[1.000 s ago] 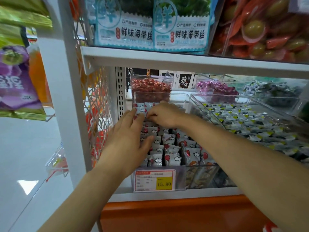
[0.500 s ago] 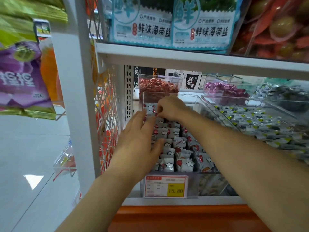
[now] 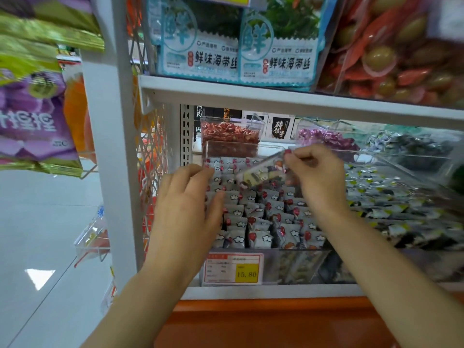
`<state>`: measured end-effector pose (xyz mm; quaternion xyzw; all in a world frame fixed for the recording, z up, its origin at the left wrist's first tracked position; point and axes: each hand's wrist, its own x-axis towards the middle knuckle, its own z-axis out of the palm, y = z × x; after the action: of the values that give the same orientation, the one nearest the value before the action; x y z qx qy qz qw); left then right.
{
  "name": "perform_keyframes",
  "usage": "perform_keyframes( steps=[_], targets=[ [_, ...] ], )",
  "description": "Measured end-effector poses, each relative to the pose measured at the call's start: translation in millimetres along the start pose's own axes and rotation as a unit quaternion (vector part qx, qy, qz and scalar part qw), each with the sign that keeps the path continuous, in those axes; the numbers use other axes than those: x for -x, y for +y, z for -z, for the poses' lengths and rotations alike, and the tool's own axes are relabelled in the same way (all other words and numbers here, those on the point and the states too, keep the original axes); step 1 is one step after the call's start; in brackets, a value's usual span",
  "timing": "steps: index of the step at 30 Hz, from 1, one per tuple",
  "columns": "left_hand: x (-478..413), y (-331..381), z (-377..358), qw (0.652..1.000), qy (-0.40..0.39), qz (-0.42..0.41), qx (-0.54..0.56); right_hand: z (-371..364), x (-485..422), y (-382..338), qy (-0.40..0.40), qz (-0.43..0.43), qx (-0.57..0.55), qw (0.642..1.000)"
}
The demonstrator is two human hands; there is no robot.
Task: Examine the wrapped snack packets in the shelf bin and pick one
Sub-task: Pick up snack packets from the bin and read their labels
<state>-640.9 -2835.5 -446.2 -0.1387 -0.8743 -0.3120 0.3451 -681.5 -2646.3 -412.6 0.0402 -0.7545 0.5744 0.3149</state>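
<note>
My right hand point(image 3: 319, 177) has lifted one packet point(image 3: 261, 173) clear of the bin point(image 3: 296, 264) to read it, fingers pinching its end; left hand point(image 3: 190, 209) rests open, steadying the rows.

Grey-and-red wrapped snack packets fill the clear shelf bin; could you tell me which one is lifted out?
The long packet pinched by the right hand, held tilted above the bin. All others lie packed in rows.

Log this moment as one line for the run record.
right hand: lifting one snack packet | left hand: open, resting on packets in bin | stage: packet picked
</note>
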Motion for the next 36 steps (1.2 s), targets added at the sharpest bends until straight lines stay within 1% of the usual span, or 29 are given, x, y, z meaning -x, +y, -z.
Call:
perform_keyframes(
  steps=[3,5,10,12,16,18,23,26,30,32,36],
  targets=[
    [4,9,3,0.997,-0.028,0.036,0.067,19,23,-4,-0.017,-0.087,-0.092,0.992],
    [8,13,4,0.99,-0.049,0.065,0.116,27,35,-8,-0.034,-0.124,-0.154,0.98],
    [13,19,6,0.96,-0.111,0.11,0.231,36,52,-14,-0.056,-0.157,-0.251,0.953],
    [14,22,7,0.942,-0.117,0.132,0.284,37,54,-15,-0.06,-0.168,-0.281,0.943],
    [12,21,9,0.887,-0.112,0.21,0.395,36,56,-12,-0.089,-0.198,-0.311,0.925],
    [10,21,10,0.865,-0.102,0.233,0.432,36,55,-10,-0.105,-0.214,-0.324,0.916],
    [8,18,9,0.86,-0.078,0.238,0.445,37,51,-5,-0.126,-0.255,-0.349,0.893],
    [8,18,7,0.838,-0.074,0.25,0.48,37,50,-5,-0.125,-0.266,-0.355,0.888],
    [8,16,9,0.801,-0.106,0.261,0.528,38,51,-3,-0.102,-0.267,-0.356,0.89],
    [8,16,11,0.806,-0.113,0.26,0.52,38,51,-2,-0.09,-0.265,-0.351,0.894],
    [8,19,12,0.841,-0.101,0.231,0.478,38,52,-3,-0.097,-0.254,-0.34,0.9]
  ],
)
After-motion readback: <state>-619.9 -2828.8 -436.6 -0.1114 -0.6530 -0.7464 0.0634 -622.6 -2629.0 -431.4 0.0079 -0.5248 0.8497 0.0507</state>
